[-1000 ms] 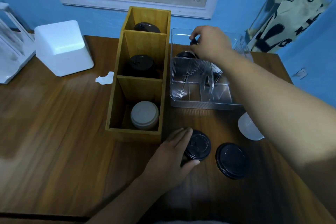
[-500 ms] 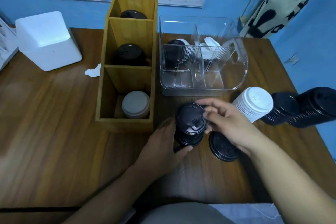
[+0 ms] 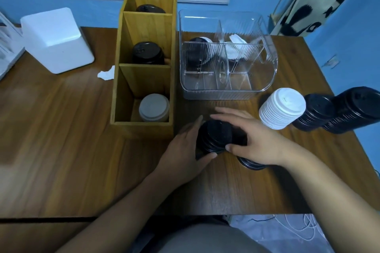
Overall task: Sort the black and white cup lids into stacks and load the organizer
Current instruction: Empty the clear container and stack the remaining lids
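The wooden table (image 3: pixel 61 150) carries the wooden organizer (image 3: pixel 141 129) at eleven o'clock from the hands. Its two far bays hold black lids and its near bay a pale pile. At one o'clock is the clear plastic bin (image 3: pixel 267 80) with mixed lids inside, likely the supply. Two black stacks (image 3: pixel 355 109) and a white stack (image 3: pixel 281 107) lie tipped at three o'clock, seemingly parked for loading. The short black lid stack (image 3: pixel 216 135) stands between both hands. The left hand (image 3: pixel 185 150) cups its nine o'clock side, thumb at six. The right hand (image 3: pixel 257 139) drapes fingers over its top, thumb pinching at five, probably to square it. A loose black lid (image 3: pixel 250 163) lies under the right wrist.
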